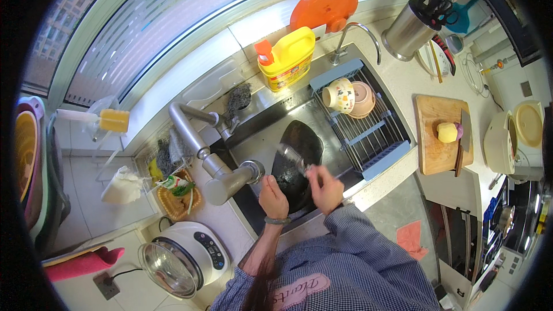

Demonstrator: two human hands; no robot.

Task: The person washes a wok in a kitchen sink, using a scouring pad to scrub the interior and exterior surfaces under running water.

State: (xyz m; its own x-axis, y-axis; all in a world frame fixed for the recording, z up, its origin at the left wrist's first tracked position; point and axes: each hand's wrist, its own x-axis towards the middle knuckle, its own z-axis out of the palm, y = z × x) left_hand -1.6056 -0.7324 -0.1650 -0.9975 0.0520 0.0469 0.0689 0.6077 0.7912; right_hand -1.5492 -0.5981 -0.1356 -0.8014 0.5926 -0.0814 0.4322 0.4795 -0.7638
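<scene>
My right hand (326, 190) grips a shiny metal utensil (293, 156) over the sink; motion blur hides its exact kind. My left hand (274, 198) is beside the spout of the grey faucet (233, 177), fingers together and pointing up. Whether anything sits inside those fingers is hidden. Below both hands a dark oval vessel (298, 142) with a wet, blackened surface lies in the stainless steel sink (259, 136). On the sink's right side a drying rack (371, 131) bears a patterned bowl (339, 96) and a pink bowl (364, 99).
A yellow detergent jug (288, 60) stands behind the sink. To the right, a cutting board (432, 151) carries a partly peeled root vegetable (447, 132) and a cleaver (465, 131). A white electric cooker (207, 246) and a small woven basket (173, 205) sit on the left counter.
</scene>
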